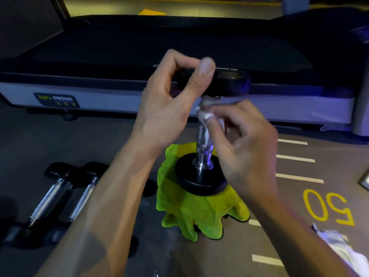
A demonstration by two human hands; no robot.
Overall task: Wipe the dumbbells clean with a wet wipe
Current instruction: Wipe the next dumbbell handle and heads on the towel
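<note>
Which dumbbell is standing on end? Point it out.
The dumbbell on the green cloth; the two dumbbells at left lie flat on the floor.

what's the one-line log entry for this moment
left hand grips dumbbell top | right hand rubs wet wipe on handle | dumbbell upright on green cloth

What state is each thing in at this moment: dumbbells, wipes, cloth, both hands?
Upright dumbbell: standing on end on the cloth.
Wet wipe: pressed against the chrome handle.
Left hand: gripping the top head.
Right hand: fingers pinching the wipe.
Green cloth: crumpled on the floor.
Two other dumbbells: lying side by side.
Crumpled wipe: lying loose.
</note>
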